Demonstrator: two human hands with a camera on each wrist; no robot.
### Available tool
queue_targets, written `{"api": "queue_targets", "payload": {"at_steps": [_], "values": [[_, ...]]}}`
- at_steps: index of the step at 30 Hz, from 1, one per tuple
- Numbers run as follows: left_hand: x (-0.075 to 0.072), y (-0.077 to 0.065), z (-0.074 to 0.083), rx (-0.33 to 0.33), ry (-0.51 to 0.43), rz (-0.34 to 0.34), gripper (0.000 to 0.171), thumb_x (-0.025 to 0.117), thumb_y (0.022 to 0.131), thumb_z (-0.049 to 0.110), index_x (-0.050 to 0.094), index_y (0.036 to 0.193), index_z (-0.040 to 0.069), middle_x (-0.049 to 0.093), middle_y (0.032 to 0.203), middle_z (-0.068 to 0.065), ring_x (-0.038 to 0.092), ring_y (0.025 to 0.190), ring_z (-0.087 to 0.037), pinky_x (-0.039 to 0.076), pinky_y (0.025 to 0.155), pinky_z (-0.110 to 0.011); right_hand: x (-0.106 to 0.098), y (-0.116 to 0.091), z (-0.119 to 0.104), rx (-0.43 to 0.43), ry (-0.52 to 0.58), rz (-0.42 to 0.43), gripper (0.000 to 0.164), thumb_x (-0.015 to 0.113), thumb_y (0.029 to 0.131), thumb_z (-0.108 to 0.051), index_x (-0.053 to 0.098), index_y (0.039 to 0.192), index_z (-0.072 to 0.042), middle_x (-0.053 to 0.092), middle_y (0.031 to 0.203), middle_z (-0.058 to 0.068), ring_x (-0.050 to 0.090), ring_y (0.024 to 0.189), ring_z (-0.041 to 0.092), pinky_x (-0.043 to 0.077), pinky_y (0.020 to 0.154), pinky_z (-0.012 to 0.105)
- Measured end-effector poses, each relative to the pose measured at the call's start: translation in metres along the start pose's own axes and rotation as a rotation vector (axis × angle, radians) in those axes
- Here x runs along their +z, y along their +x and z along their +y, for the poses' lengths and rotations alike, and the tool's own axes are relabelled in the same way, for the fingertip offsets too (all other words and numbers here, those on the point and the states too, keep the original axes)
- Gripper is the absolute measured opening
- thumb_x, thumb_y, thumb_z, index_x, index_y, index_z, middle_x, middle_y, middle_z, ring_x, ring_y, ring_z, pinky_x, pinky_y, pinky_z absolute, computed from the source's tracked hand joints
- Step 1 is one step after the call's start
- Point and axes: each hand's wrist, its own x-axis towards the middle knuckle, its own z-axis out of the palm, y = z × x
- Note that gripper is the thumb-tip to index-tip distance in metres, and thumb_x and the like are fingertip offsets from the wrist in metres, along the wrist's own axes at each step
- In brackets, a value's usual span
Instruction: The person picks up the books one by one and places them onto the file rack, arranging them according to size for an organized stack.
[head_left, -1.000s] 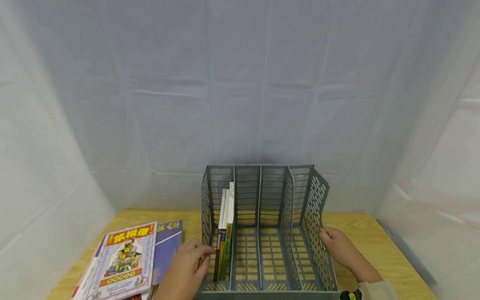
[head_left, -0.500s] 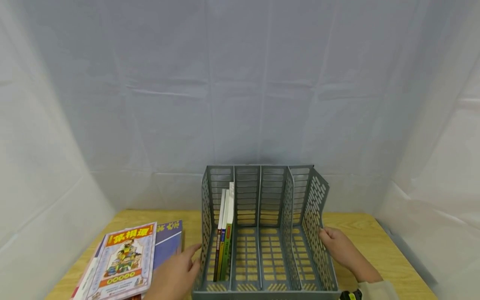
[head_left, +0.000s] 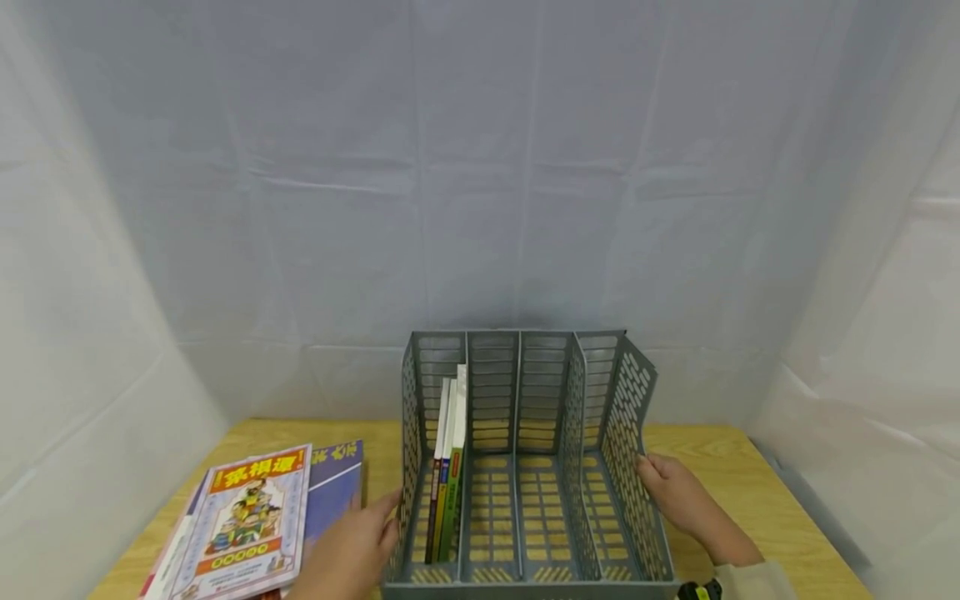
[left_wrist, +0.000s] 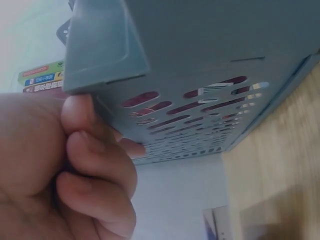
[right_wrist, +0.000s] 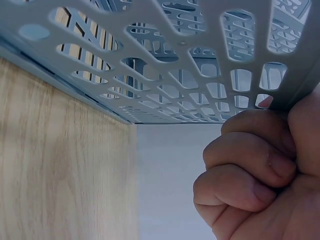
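Observation:
A grey file rack (head_left: 540,591) with upright dividers stands on the table. Three thin books (head_left: 446,492) stand in its leftmost slot, their spines brown, yellow-blue and green. My left hand (head_left: 351,546) holds the front edge of the rack's left wall. In the left wrist view, that hand's curled fingers (left_wrist: 100,172) lie against the outside of the perforated wall. At the opposite side my right hand (head_left: 677,493) grips the edge of the right wall, which flares outward. The right wrist view has its curled fingers (right_wrist: 245,165) outside that wall, a fingertip showing through a hole.
Left of the rack lies a stack of books, topped by a colourful comic-style cover (head_left: 251,521). A blue-purple book (head_left: 335,479) sticks out from under it, close to my left hand. White sheeting (head_left: 480,183) encloses the wooden table (head_left: 701,446) behind and at both sides.
My left hand has moved left, away from the books in the first slot, and taken hold of the rack's left wall. The right hand has kept its grip on the right wall.

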Motion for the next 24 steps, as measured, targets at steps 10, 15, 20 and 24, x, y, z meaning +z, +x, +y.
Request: {"api": "queue_targets", "payload": {"at_steps": [10,15,20,24], "values": [[-0.004,0.001,0.007,-0.027,0.138,-0.055,0.042,0.062,0.101,0.019,0.064,0.142,0.011,0.062,0.139,-0.024,0.042,0.134,-0.062,0.044,0.086,-0.079,-0.003,-0.001,-0.004,0.008,-0.03,0.024,0.047,0.039,0.114,-0.035,0.04,0.074,-0.01,0.036,0.062,0.001,0.028,0.054,0.014,0.033,0.054,0.029],[-0.004,0.0,0.006,-0.03,0.13,-0.074,0.043,0.061,0.102,0.022,0.062,0.144,0.012,0.062,0.14,-0.024,0.042,0.135,-0.061,0.036,0.091,-0.084,-0.002,-0.001,-0.004,0.015,-0.024,0.031,0.047,0.039,0.114,-0.034,0.04,0.074,-0.01,0.036,0.062,0.0,0.028,0.054,0.013,0.033,0.054,0.028],[-0.014,-0.001,-0.003,-0.03,0.039,-0.162,0.053,0.054,0.107,0.042,0.054,0.15,0.011,0.058,0.143,-0.026,0.057,0.125,-0.054,0.047,0.091,-0.073,-0.001,-0.002,-0.004,0.027,-0.015,0.035,0.047,0.04,0.113,-0.034,0.04,0.073,-0.01,0.036,0.061,0.0,0.028,0.053,0.013,0.032,0.053,0.028],[-0.035,-0.001,-0.023,-0.035,0.082,-0.101,0.074,0.041,0.106,0.061,0.051,0.15,0.001,0.062,0.138,-0.027,0.064,0.115,-0.05,0.051,0.09,-0.065,0.0,-0.001,-0.004,0.027,-0.008,0.038,0.047,0.04,0.113,-0.034,0.039,0.073,-0.01,0.035,0.061,0.0,0.028,0.053,0.013,0.032,0.052,0.027]]}}
